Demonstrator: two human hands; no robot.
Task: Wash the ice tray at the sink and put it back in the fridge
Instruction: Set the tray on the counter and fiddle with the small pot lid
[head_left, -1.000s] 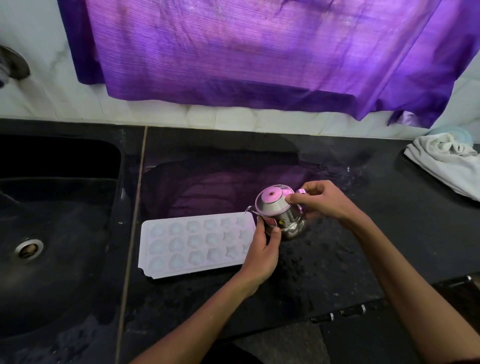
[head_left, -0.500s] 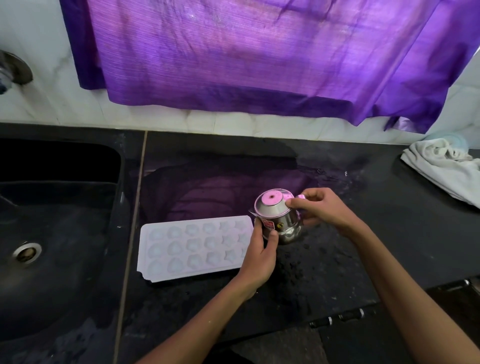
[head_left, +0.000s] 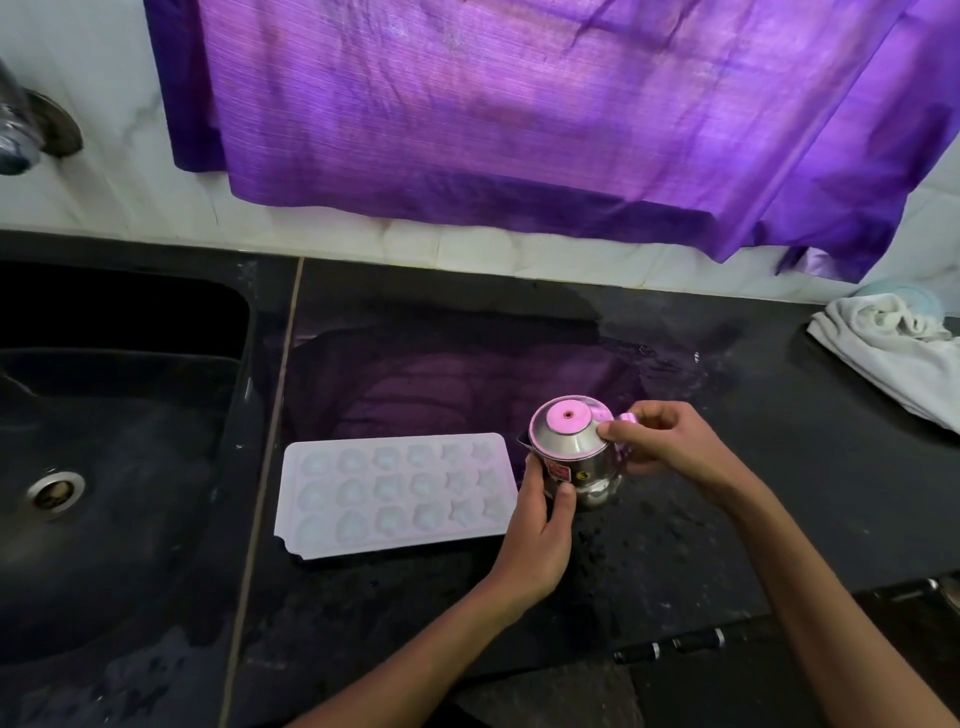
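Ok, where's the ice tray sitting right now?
In the head view the ice tray lies flat on the black counter, right of the sink, just left of the steel pot both hands hold.

Both forearms fwd, left hand (head_left: 537, 525) fingers curled in a grip, right hand (head_left: 670, 444) pinching w/ thumb + fingers.

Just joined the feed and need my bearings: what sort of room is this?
Most likely a home kitchen: a dark sink set in a black stone counter, tiled wall, and an ice tray beside a steel pot.
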